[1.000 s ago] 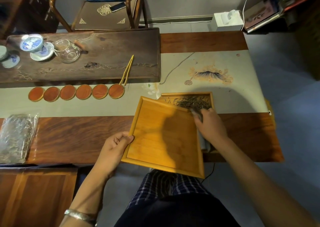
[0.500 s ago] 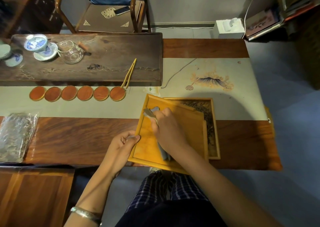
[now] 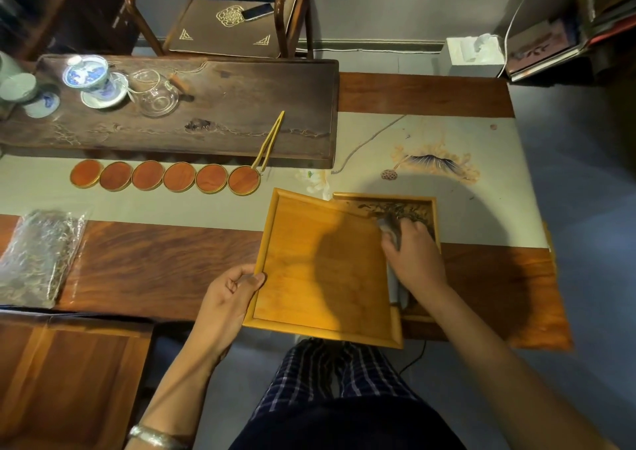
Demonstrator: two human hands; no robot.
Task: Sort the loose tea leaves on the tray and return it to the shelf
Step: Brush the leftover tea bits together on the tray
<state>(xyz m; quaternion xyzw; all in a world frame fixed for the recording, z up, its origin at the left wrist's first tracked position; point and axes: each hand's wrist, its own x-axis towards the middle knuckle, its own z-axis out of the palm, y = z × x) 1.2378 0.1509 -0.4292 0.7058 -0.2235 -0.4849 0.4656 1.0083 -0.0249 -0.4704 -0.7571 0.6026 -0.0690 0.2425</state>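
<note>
A light wooden tray lies tilted over the table's front edge, its right side overlapping a second, darker tray. Dark loose tea leaves lie heaped in the far end of that second tray. My left hand grips the light tray's left rim, thumb on top. My right hand holds a grey brush-like tool, whose tip touches the leaves at the light tray's right edge. The handle runs back under my palm.
A row of round red coasters and wooden tongs lie behind the trays. A dark tea board carries a gaiwan and glass pitcher. A clear bag of tea sits far left. A chair stands beyond.
My right hand swept the tool from the light tray's far left corner across to its right edge, onto the leaves in the darker tray. The left hand kept hold of the rim.
</note>
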